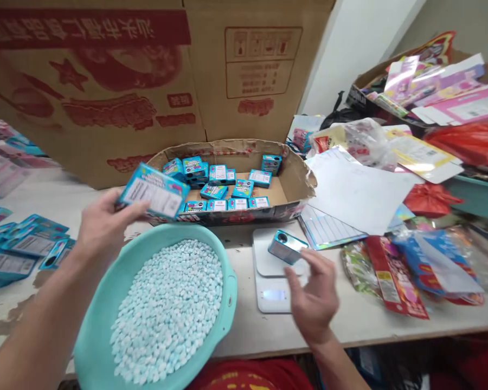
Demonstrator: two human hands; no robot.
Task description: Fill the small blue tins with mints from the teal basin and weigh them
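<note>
My left hand [106,219] pinches a blue candy box [154,189] with a white label panel, above the rim of the turquoise basin [83,330]. Small pale blue and white candies [171,314] fill much of that basin. To the right, another blue candy box [287,247] rests on the plate of a white digital scale [261,271], whose display is lit. Thumb and fingers apart, my right hand [315,292] is at this box's right end; whether the fingertips touch it I cannot tell.
Behind the basin stands an open cardboard tray [288,187] with several blue candy boxes inside. Flat blue cartons [28,244] lie at the left. A large carton [244,70] rises at the back. Papers [358,189] and candy bags [394,276] cover the right side.
</note>
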